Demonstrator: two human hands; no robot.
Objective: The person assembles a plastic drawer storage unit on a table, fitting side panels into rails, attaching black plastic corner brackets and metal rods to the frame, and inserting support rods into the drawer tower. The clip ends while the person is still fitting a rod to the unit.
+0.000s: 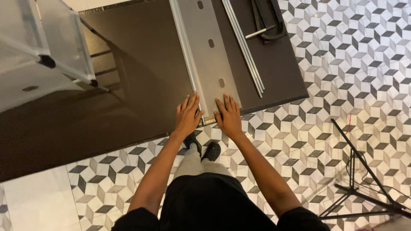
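A long grey metal plate (208,51) with several oval slots lies lengthwise on a dark brown table (141,72), its near end at the table's front edge. My left hand (188,115) rests flat, fingers together, on the table beside the plate's left rim. My right hand (228,115) lies flat on the plate's near end, at the right corner. Neither hand grips anything.
Thin metal rods (245,47) lie right of the plate; a dark curved tool (267,21) sits at the far right. A translucent plastic shelf unit (43,47) stands at left. A black tripod stand (364,179) is on the patterned tile floor at right. My feet (203,147) are below the table edge.
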